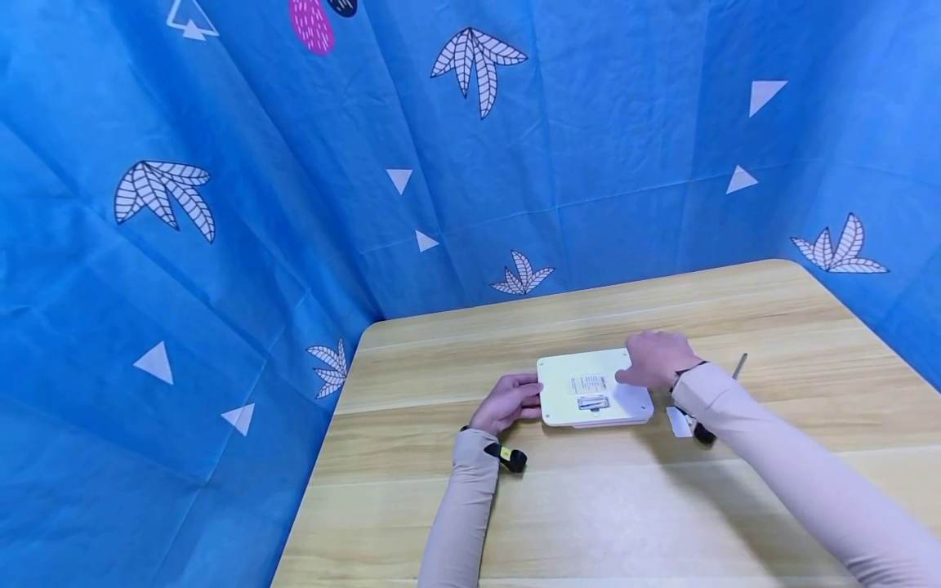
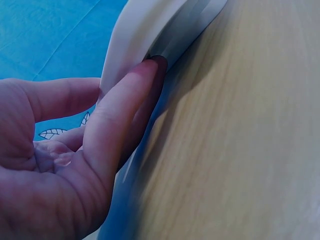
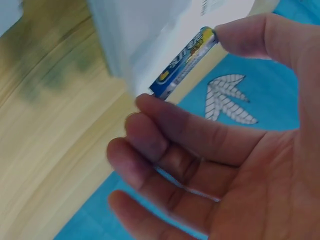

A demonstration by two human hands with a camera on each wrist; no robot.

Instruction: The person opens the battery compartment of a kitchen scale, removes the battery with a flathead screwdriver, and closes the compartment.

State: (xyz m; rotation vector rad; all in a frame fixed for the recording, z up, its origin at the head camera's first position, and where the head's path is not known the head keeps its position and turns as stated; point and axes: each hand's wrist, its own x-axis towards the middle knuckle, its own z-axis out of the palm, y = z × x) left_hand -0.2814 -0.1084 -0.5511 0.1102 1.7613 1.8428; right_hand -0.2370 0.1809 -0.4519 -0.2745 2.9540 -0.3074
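A flat white device lies underside up on the wooden table, with a label and an open battery slot in its middle. My left hand holds its left edge. In the left wrist view the left hand has a fingertip tucked under the device's rim and the thumb on the other side. My right hand hovers over the device's right part. The right wrist view shows that hand pinching a blue and yellow battery between thumb and forefinger, close to the white device.
A thin screwdriver with a dark handle lies right of the device, partly under my right sleeve. A small white piece sits beside it. Blue patterned cloth walls in the table at the back and both sides.
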